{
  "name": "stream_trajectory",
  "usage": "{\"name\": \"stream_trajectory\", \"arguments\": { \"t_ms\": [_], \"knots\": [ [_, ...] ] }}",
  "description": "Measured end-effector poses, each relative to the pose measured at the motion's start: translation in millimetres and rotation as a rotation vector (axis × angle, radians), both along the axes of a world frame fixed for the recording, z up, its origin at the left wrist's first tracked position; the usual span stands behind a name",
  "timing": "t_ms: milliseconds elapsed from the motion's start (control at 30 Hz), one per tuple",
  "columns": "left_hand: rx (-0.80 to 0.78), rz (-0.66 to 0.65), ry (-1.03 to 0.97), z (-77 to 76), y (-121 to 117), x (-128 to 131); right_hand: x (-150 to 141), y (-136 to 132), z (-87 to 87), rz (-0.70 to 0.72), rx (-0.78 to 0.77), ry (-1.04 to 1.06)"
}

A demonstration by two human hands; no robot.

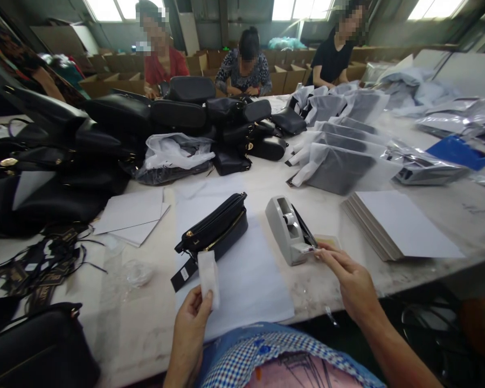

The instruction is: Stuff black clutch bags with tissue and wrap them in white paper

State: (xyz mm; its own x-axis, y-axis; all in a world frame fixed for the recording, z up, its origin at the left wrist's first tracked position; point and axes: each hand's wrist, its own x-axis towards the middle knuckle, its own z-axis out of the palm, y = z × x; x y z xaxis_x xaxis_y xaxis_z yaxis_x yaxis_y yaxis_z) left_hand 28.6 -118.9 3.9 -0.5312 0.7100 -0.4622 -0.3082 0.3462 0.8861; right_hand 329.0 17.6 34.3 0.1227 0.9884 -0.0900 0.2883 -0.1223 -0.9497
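My left hand (194, 310) pinches a folded strip of white tissue paper (209, 277) in front of a small black handbag (214, 226) with gold zips. A black tag (184, 274) hangs from the bag, which lies on a white paper sheet (250, 280). To the right, my right hand (347, 269) has its fingertips closed at the front end of a grey tape dispenser (285, 231), on a piece of clear tape (307, 249) near the cutting edge. How much tape is in the fingers is hard to see.
Black handbags (117, 118) are piled at the left and back. A stack of grey boards (404, 223) stands right, with bags in white wrapping (339, 161) behind it. Loose black tags (44, 264) and white cards (133, 213) lie left. Several people (244, 64) work across the table.
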Motion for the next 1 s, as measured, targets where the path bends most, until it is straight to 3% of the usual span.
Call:
{"name": "stream_trajectory", "arguments": {
  "t_ms": [100,200,333,433,567,700,767,867,1000],
  "knots": [
    [-0.004,-0.012,-0.015,-0.6,0,0,0,-12,-16.2,-0.03,-0.212,0.273],
    [-0.005,-0.023,-0.027,-2.1,-2,-1,-2,-12,-34.3,-0.074,-0.295,0.356],
    [0.004,-0.008,-0.017,-4.2,-2,0,2,-3,-56.6,-0.066,-0.197,0.159],
    [0.042,0.013,-0.005,-4.6,-2,2,3,-6,-63.6,-0.002,-0.195,-0.04],
    [0.102,0.01,0.028,-5.2,-1,6,-26,-21,-43.2,0.261,-0.176,-0.089],
    [0.125,0.005,0.092,-5.7,-2,6,-90,-29,-5.2,0.683,-0.192,0.056],
    [0.127,-0.009,0.121,-4.8,-3,6,-123,-29,5.6,0.853,-0.207,0.121],
    [0.132,-0.02,0.132,-3.0,-2,5,-160,-27,3.9,1.006,-0.205,0.167],
    [0.142,-0.012,0.139,-2.0,-2,3,-181,-23,-16.1,1.033,-0.2,0.043]
  ]
}}
